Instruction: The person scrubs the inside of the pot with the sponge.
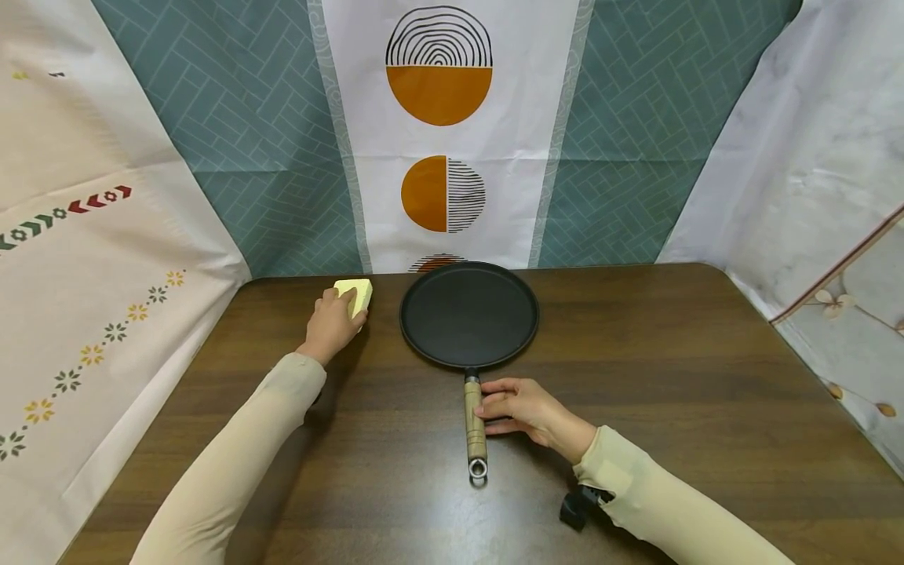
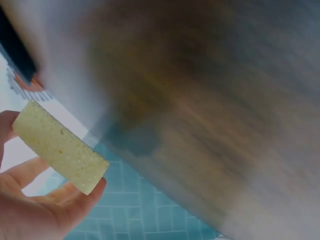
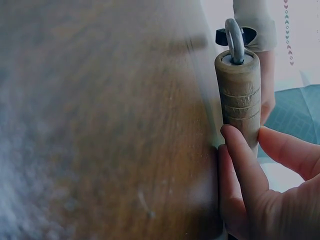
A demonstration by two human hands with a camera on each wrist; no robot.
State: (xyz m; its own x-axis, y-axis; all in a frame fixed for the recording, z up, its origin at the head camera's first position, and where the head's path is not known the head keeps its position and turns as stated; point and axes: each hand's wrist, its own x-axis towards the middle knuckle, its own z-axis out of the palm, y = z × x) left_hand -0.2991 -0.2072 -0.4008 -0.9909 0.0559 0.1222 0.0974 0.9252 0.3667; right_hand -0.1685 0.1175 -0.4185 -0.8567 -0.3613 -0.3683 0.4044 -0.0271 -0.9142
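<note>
I have the left hand [image 1: 332, 320] gripping a pale yellow, rectangular sponge [image 1: 362, 293] near the far edge of the brown wooden desk [image 1: 671, 353], toward its left corner. Right of both, midway along that edge, sits a round, flat black pan [image 1: 469, 314]; my right hand [image 1: 533, 412] pinches its pale wooden handle [image 1: 476, 439], which points toward the near edge.

Matt pan [image 1: 469, 314], wooden handle [image 1: 473, 425], metal ring [image 3: 238, 41], porous sponge [image 2: 61, 149]
</note>
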